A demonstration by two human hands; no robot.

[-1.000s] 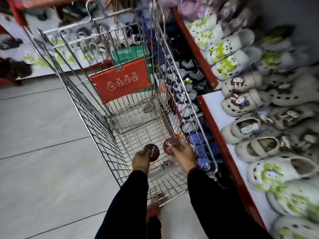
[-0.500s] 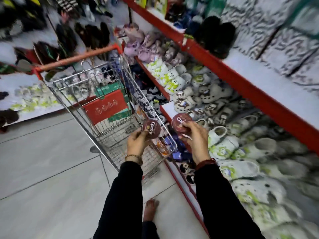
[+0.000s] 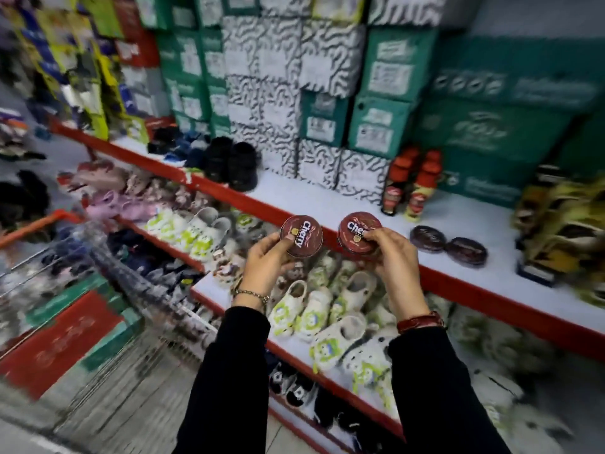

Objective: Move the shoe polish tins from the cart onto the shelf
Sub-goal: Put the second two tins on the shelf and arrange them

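Observation:
My left hand [image 3: 266, 262] grips a round dark red shoe polish tin [image 3: 302, 235] marked "Cherry", lid tilted toward me. In my right hand [image 3: 394, 257] is a second dark red tin [image 3: 357, 232] of the same kind. Both tins hang in the air just in front of the red front edge of the white shelf [image 3: 327, 198]. Two more dark tins [image 3: 429, 237] [image 3: 466, 250] lie flat on that shelf to the right of my right hand. The wire cart [image 3: 98, 309] stands at the lower left, blurred.
Two red-capped polish bottles [image 3: 411, 188] stand on the shelf behind the tins. Stacked shoe boxes [image 3: 327, 93] fill the back of the shelf, black shoes [image 3: 232, 165] sit to the left, yellowish packs [image 3: 563, 231] to the right. Clogs [image 3: 327, 309] crowd the lower shelf.
Both hands have risen from the cart's basket with a tin each and swung right, up to the shelf's front edge. The view has turned from the cart to the shelf.

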